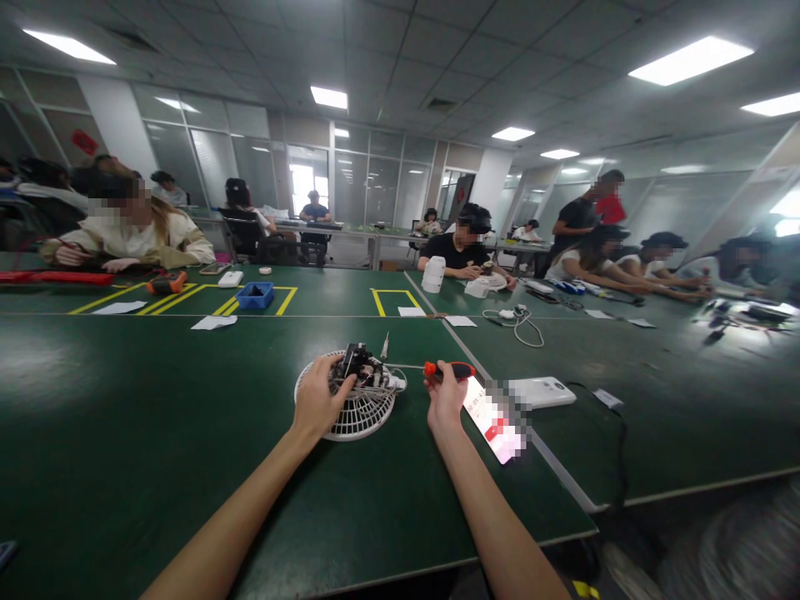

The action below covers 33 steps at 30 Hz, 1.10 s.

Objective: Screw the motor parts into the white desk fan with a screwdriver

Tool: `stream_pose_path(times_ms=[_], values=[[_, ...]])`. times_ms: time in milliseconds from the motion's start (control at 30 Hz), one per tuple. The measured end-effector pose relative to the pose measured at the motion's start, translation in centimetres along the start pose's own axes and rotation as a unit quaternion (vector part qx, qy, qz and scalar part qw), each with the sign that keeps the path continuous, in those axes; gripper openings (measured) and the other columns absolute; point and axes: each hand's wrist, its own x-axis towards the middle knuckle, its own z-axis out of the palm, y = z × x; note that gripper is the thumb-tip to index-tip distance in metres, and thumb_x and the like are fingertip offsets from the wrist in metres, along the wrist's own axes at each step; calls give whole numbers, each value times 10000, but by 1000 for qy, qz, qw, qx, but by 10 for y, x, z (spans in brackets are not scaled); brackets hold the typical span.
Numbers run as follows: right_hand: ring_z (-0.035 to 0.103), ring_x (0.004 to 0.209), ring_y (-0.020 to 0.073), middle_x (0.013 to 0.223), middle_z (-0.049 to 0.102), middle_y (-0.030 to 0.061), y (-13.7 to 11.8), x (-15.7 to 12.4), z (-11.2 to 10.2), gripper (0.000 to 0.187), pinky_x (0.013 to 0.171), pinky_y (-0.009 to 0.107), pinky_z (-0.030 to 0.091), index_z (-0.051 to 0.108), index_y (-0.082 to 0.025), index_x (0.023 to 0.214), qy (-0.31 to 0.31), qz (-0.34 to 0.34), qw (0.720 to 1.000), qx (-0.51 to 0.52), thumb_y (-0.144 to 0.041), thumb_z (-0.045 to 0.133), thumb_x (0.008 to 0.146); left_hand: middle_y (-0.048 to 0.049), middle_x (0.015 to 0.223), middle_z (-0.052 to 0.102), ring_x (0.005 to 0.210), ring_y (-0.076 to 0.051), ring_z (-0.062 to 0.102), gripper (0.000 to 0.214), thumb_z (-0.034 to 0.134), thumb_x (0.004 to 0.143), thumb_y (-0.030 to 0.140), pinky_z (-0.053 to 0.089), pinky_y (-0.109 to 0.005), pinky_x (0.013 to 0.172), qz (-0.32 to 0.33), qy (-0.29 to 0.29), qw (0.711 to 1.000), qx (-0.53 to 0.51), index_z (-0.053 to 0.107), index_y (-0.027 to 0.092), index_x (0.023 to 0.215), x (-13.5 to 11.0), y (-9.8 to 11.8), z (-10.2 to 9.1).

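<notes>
A white round fan grille (359, 421) lies on the green table, with a black motor (357, 358) and loose white wires (378, 382) on top. My left hand (323, 392) is closed around the motor's left side, fingers behind and thumb in front. In my right hand (445, 396) is a screwdriver (459, 370) with a red and black handle. Its thin shaft points left at the wired part on the grille; whether the tip touches is too small to tell. A small pointed tool or bit (385, 346) stands just behind the grille.
A lit phone (497, 425) lies right of my right hand, near a white casing (541, 392) and a black cable (616, 425). Farther back are a blue bin (255, 295), a white cup-like part (433, 274) and a coiled cable (525, 325). Co-workers sit around the far side.
</notes>
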Motion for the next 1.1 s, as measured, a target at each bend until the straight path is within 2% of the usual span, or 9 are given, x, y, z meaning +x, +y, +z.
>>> stream_pose_path(times_ms=[100,233,467,567,733,833,967,1033,1100], values=[[653,529,122,631,700,-59,2,0,0,556,479,188,489,476,-248,911,-10,-1,1000,-8,-401,885,565,-98,1095,689,982,-270,695,341,655,915,380,560,-409,848,-10,-10,1000,-3,597,193,1195,-1,-1,1],[630,521,111,632,681,-63,4,1,0,534,461,190,482,517,-236,880,-8,9,1000,-12,-419,901,556,-93,1082,689,962,-265,694,340,664,910,404,560,-410,833,-23,-7,1000,-12,612,196,1173,-1,-3,1],[681,639,122,656,666,-68,-1,4,-2,256,637,249,589,551,-220,812,-19,44,997,67,-275,763,679,-88,1058,695,949,-257,691,329,638,911,403,551,-418,878,-56,-15,998,-36,632,191,1163,1,-1,0],[666,593,115,634,669,-59,0,3,0,266,595,219,556,555,-212,798,-5,47,998,50,-228,782,660,-88,1073,694,958,-258,687,331,618,914,423,543,-425,898,-68,-19,997,-43,632,195,1154,0,0,0],[556,460,79,578,637,-66,6,3,1,391,469,180,453,546,-211,798,-6,33,999,19,-333,873,622,-100,1097,697,990,-272,681,357,580,930,460,529,-449,931,-70,-22,996,-52,631,196,1164,-1,-2,0],[612,533,103,637,661,-58,5,3,-1,379,492,196,489,561,-214,834,-9,28,999,32,-357,851,637,-108,1120,697,1033,-283,676,371,557,943,470,517,-466,962,-74,-26,995,-54,627,193,1180,-2,-3,1],[701,692,142,746,710,-32,-1,3,-3,249,645,259,589,597,-211,875,-22,52,996,73,-288,747,691,-109,1125,700,1036,-284,674,368,530,957,474,520,-465,946,-79,-25,995,-59,631,192,1171,-2,-3,2],[704,684,139,728,711,-27,-3,3,-2,219,686,263,595,601,-202,863,-22,58,995,78,-249,730,693,-107,1125,702,1031,-280,673,361,513,967,470,518,-462,944,-77,-23,995,-61,632,194,1167,-3,-4,2],[684,631,127,673,693,-32,-3,3,-1,239,655,242,579,594,-197,846,-15,53,996,64,-248,764,686,-104,1124,703,1031,-276,673,353,504,973,462,515,-459,949,-75,-21,995,-61,633,195,1163,-3,-5,3]])
